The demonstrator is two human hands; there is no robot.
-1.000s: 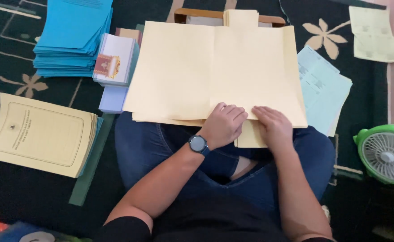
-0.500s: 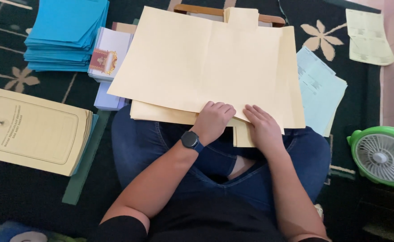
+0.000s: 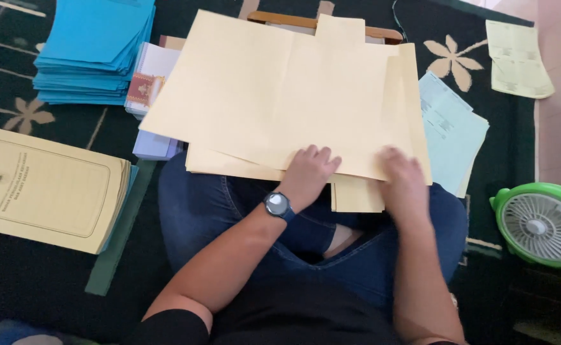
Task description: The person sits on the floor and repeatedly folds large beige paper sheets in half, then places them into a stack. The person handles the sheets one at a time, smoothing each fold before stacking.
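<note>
I see both hands pressed flat on a large cream folder sheet [image 3: 280, 96] lying across the lap at frame centre. Left hand [image 3: 309, 172], wristwatch [image 3: 278, 206] on its wrist, rests on the sheet's lower edge, fingers spread slightly apart, palm down. Right hand [image 3: 403, 176] lies flat near the lower right corner, somewhat blurred, fingers loosely together. More cream sheets sit underneath, edges showing below. Blue paper stack [image 3: 95, 48] upper left; printed cream booklets [image 3: 47, 185] at left; pale blue forms [image 3: 453, 131] right of the sheet; green fan [image 3: 542, 223] at the right edge, on dark patterned carpet [image 3: 12, 96].
</note>
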